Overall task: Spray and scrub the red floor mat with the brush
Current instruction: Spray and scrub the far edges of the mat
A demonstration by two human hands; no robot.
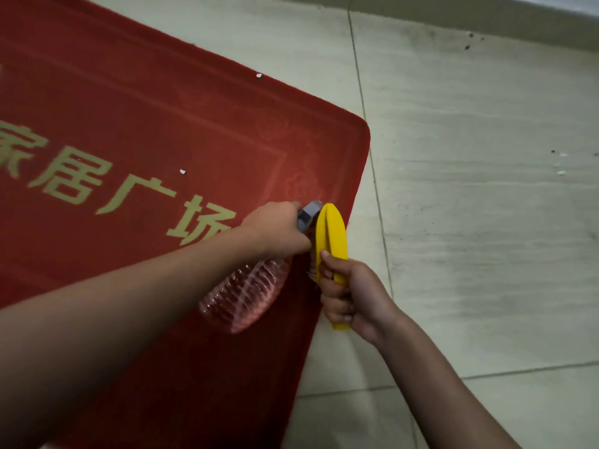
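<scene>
The red floor mat (136, 124) with gold characters fills the left half of the head view, its rounded corner at the right. My left hand (275, 230) grips the neck of a clear ribbed spray bottle (246, 293) with a grey trigger head (309, 215), held over the mat near its right edge. My right hand (348, 296) grips the handle of a yellow scrub brush (334, 234), which stands on its side at the mat's right edge, bristles facing left toward the bottle. Brush and spray head are almost touching.
Pale tiled floor (470, 189) with dark grout lines and dirty streaks lies to the right of the mat. Small white scraps lie on the mat (182, 171) and at its far edge (258, 75). A wall base runs along the top right.
</scene>
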